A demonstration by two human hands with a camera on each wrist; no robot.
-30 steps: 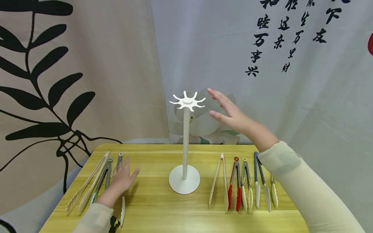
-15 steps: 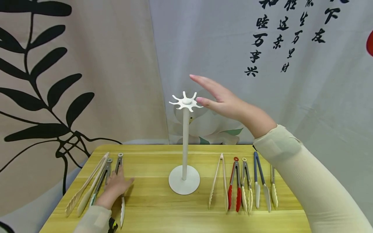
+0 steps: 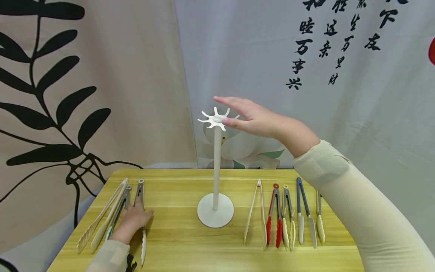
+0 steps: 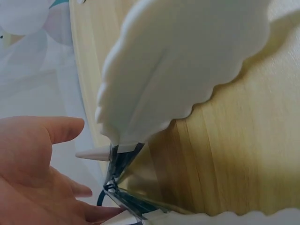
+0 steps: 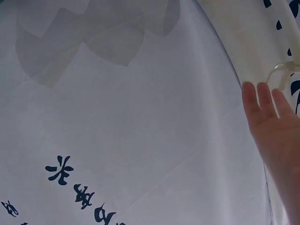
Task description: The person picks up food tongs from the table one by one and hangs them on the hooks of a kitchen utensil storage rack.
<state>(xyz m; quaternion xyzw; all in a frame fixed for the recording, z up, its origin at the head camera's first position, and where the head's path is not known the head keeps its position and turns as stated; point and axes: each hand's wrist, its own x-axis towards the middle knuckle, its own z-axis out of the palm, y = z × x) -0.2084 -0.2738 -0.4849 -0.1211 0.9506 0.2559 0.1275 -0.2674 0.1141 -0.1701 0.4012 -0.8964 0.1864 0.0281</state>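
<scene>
A white stand (image 3: 216, 162) with a round base and a ring of curved hooks (image 3: 215, 119) rises from the table. My right hand (image 3: 258, 119) is at its top, fingers straight over the hooks and thumb overlapping their right side. The right wrist view shows the fingertips (image 5: 262, 93) beside a pale hook. My left hand (image 3: 132, 221) reaches low over metal tongs with white scalloped tips (image 3: 143, 245), thumb out to the right. In the left wrist view, its spread fingers are right by the tongs' metal arms (image 4: 123, 161). Nothing is gripped in either hand.
Beige tongs (image 3: 102, 219) and grey-handled tongs (image 3: 119, 211) lie at the left. On the right are white tongs (image 3: 261, 211), red tongs (image 3: 273, 215), cream-tipped tongs (image 3: 288, 215), blue-handled tongs (image 3: 304, 211) and another cream-tipped pair (image 3: 320, 224). A black-and-yellow object (image 3: 131, 262) sits at the front.
My right hand has moved left from beside the stand to over its hooks. The left hand has shifted slightly left and lower over the tongs.
</scene>
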